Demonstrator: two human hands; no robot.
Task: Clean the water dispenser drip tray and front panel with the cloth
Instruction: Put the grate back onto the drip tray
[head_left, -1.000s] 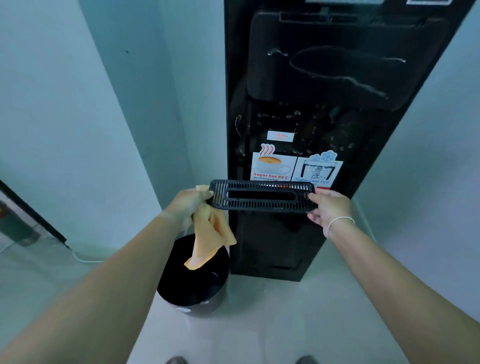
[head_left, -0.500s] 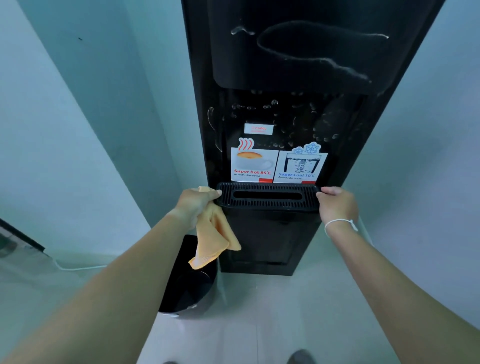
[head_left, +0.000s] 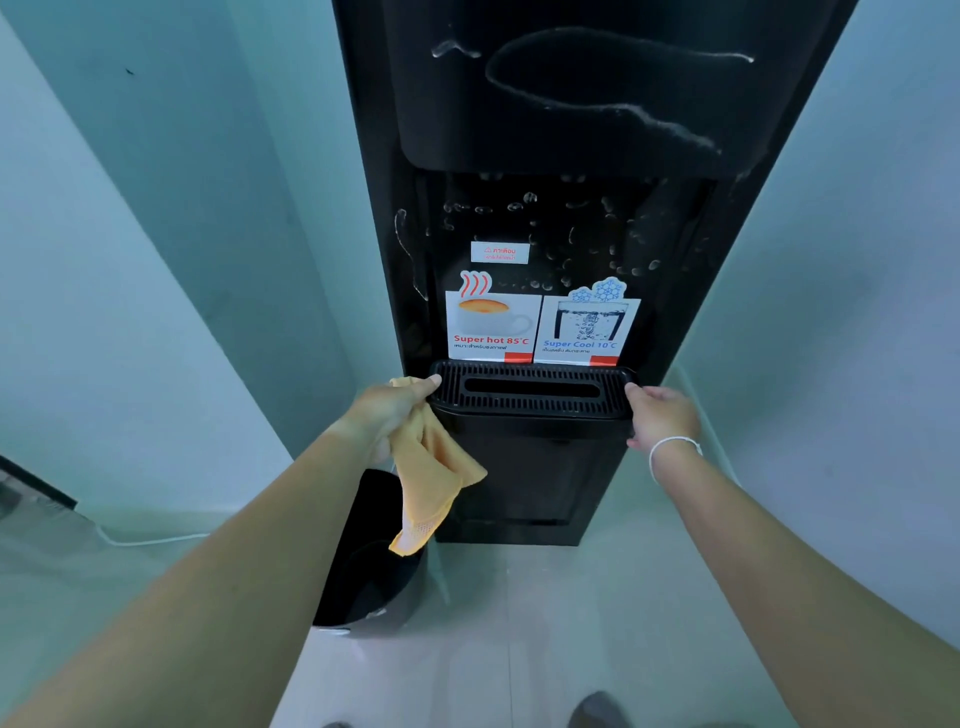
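Both hands grip the drip tray at the black water dispenser front — left hand on its left end, right hand on its right. The orange cloth hangs bunched in the left fingers, over a black bin.

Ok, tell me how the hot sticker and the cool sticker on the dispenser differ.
The hot sticker sits on the left and shows a steaming cup with red lettering, "Super hot 85°C". The cool sticker sits on the right and shows a glass under snowflakes with blue lettering, "Super Cool 10°C". Both are white, side by side just above the drip tray.
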